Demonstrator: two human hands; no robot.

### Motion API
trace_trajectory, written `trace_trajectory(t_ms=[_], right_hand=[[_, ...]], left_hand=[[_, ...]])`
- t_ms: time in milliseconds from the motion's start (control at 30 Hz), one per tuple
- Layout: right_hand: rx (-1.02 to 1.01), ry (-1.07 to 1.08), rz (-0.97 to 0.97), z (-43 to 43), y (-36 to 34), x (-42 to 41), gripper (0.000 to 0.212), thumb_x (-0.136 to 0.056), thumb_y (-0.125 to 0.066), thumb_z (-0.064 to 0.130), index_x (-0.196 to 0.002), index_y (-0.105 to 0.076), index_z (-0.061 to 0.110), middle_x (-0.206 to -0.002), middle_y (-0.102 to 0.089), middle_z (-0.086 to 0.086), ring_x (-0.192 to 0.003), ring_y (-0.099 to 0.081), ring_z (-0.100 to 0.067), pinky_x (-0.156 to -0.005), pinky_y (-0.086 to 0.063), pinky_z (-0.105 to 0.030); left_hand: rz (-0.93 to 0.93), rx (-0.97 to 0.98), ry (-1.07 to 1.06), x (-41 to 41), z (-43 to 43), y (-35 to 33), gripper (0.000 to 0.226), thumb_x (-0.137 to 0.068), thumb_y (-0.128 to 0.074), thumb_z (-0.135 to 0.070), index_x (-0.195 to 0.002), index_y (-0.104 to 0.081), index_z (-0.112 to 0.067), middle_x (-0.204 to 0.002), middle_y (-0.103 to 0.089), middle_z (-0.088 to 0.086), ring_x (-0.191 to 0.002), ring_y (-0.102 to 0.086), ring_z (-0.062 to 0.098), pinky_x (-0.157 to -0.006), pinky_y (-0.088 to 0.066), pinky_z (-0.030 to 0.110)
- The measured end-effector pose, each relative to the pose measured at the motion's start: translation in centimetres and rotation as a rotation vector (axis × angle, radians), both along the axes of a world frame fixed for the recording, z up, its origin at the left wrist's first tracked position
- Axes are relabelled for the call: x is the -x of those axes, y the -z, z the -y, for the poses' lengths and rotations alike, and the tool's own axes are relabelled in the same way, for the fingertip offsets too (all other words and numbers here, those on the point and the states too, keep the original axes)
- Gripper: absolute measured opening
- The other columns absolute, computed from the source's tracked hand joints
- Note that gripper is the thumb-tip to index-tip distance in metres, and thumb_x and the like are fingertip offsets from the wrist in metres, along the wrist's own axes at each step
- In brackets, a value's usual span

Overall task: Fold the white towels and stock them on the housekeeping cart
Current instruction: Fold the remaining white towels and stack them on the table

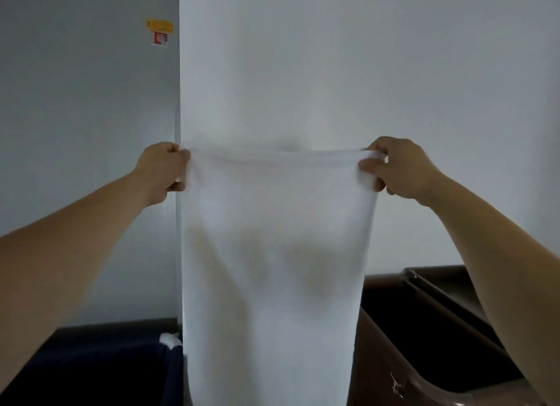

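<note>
A white towel (pixel 272 254) hangs straight down in front of me, stretched flat between both hands at about chest height. My left hand (pixel 162 169) pinches its top left corner and my right hand (pixel 397 167) pinches its top right corner. The towel's lower end runs out of the frame at the bottom. The brown housekeeping cart (pixel 424 330) stands low on the right, partly behind the towel, its top tray dark inside.
A dark blue laundry bag (pixel 115 363) sits low on the left with a bit of white cloth (pixel 171 340) at its rim. A white wall corner (pixel 178 72) rises ahead. Small yellow and red signs (pixel 159 32) are on the left wall.
</note>
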State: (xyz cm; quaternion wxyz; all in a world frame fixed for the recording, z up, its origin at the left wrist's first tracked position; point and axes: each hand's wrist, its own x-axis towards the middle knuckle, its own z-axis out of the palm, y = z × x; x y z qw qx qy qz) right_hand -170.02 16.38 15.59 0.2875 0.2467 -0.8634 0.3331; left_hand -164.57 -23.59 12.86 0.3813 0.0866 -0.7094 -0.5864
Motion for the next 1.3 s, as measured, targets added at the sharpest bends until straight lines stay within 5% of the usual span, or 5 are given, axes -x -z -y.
trace_trajectory(t_ms=[400, 500, 767, 933, 1300], right_hand=[[0.308, -0.128, 0.038, -0.4, 1.9, 0.7, 0.019, -0.096, -0.060, 0.017, -0.107, -0.050, 0.028, -0.066, -0.057, -0.005, -0.042, -0.051, -0.015, -0.052, -0.047, -0.027], [0.295, -0.112, 0.207, -0.4, 1.6, 1.0, 0.018, -0.098, -0.060, 0.021, -0.112, -0.049, 0.021, -0.066, -0.055, -0.011, -0.055, -0.051, -0.025, -0.063, -0.048, -0.035], [0.480, -0.220, 0.676, 1.5, 4.8, 0.1, 0.019, -0.107, -0.047, 0.027, -0.115, -0.052, 0.010, -0.108, -0.062, -0.010, -0.061, -0.074, -0.025, -0.037, -0.049, -0.023], [0.744, -0.204, 0.018, 3.8, 0.9, -1.1, 0.019, -0.101, -0.051, 0.031, -0.090, -0.048, 0.015, -0.073, -0.064, -0.007, -0.049, -0.067, -0.026, -0.040, -0.053, -0.032], [0.553, 0.031, -0.029, 1.9, 1.9, -1.9, 0.022, -0.096, -0.051, 0.034, -0.082, -0.051, 0.017, -0.065, -0.062, -0.005, -0.043, -0.065, -0.020, -0.046, -0.052, -0.034]], left_hand=[[-0.101, -0.094, 0.051, 0.0, -0.9, 0.8, 0.011, -0.101, -0.056, -0.022, -0.090, -0.058, -0.019, -0.091, -0.048, 0.001, -0.069, -0.054, 0.017, -0.052, -0.059, 0.033], [-0.129, -0.054, -0.006, -0.1, -0.8, 0.5, 0.009, -0.101, -0.055, -0.025, -0.099, -0.059, -0.018, -0.096, -0.052, 0.002, -0.068, -0.058, 0.018, -0.052, -0.059, 0.031], [-0.003, -0.011, -0.041, -0.3, -0.9, 3.3, 0.004, -0.100, -0.054, -0.024, -0.100, -0.056, -0.021, -0.095, -0.045, -0.005, -0.079, -0.054, 0.016, -0.047, -0.059, 0.030], [-0.327, 0.086, -0.225, -0.7, -1.2, 0.7, 0.014, -0.099, -0.046, -0.030, -0.087, -0.053, -0.033, -0.080, -0.060, -0.009, -0.056, -0.061, 0.006, -0.043, -0.050, 0.020], [-0.129, 0.094, -0.148, -2.3, -1.3, 0.6, 0.013, -0.100, -0.053, -0.029, -0.088, -0.057, -0.024, -0.089, -0.056, -0.006, -0.070, -0.060, 0.017, -0.038, -0.051, 0.023]])
